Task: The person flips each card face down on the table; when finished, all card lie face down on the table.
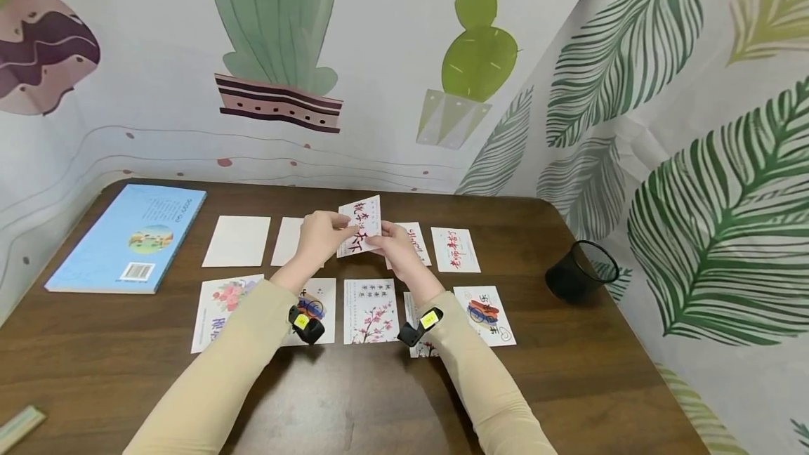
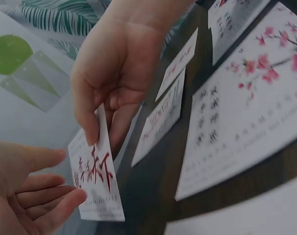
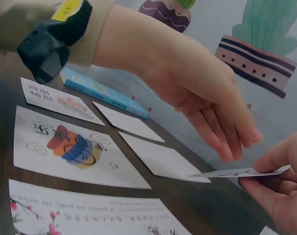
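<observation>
1. Sleeved forearms reach out from the near table (image 1: pixel 354 399) edge, a small black camera strapped at each wrist.
2. Beyond the wrists lies the near row of picture cards: a blossom card (image 1: pixel 371 311) at the middle, a flower card (image 1: pixel 222 311) to its left, and a card with a red-and-blue motif (image 1: pixel 485 314) to its right.
3. Above the far side of the blossom card, both hands meet around one raised card (image 1: pixel 360 225) printed with red and black calligraphy.
4. Right hand (image 1: pixel 399 248) pinches this card by its edge between thumb and fingers, clear of the table; the left wrist view shows the thumb (image 2: pixel 85 115) laid over the printed face.
5. Left hand (image 1: pixel 321 236) hangs just beside the card with fingers loosely extended; in the right wrist view its fingertips (image 3: pixel 236 142) stand a little apart from the card's edge, holding nothing.
6. Judged from this, the step in hand is a pickup or pass of a single card above the spread; the next move likely calls for one hand keeping a sure pinch while the card is turned or set down squarely in a row.
7. Behind the blossom card runs the far row: blank white cards (image 1: pixel 237 241) to the left, a red-lettered card (image 1: pixel 455 250) to the right.
8. Farther left of the blossom card lies a blue book (image 1: pixel 129 236); well to the right sits a black mesh cup (image 1: pixel 580 271).
</observation>
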The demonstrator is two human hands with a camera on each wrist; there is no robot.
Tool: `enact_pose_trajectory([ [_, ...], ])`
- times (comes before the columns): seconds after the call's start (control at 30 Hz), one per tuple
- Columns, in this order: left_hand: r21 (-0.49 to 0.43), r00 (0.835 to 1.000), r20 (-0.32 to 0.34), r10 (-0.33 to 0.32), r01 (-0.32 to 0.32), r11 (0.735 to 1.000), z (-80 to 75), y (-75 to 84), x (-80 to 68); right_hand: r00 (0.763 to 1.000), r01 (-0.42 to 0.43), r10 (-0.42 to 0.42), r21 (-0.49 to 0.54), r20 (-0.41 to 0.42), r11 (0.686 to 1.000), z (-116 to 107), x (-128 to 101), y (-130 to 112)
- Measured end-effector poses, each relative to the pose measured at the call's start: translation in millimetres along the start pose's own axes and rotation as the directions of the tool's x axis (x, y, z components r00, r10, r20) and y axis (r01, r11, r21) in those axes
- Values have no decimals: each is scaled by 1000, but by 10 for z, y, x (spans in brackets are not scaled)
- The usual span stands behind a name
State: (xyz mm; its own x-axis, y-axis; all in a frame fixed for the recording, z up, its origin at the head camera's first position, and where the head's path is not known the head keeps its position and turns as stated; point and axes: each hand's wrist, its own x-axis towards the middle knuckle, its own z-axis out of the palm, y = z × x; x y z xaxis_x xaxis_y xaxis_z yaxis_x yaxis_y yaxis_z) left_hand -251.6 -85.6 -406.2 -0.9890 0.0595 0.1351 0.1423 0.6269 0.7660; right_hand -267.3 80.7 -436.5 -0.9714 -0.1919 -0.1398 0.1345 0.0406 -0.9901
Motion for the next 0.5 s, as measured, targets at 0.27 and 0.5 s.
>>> enact_pose_trajectory([
  [0.27,46,999,-29,20,-18,999,9,160,59,998,54,-54,18,37,998,75,-99,-147],
  [0.5,5,999,-31,25,-24,1000,-10,225,88,993,89,-88,-7,75,996,68,-156,-221],
])
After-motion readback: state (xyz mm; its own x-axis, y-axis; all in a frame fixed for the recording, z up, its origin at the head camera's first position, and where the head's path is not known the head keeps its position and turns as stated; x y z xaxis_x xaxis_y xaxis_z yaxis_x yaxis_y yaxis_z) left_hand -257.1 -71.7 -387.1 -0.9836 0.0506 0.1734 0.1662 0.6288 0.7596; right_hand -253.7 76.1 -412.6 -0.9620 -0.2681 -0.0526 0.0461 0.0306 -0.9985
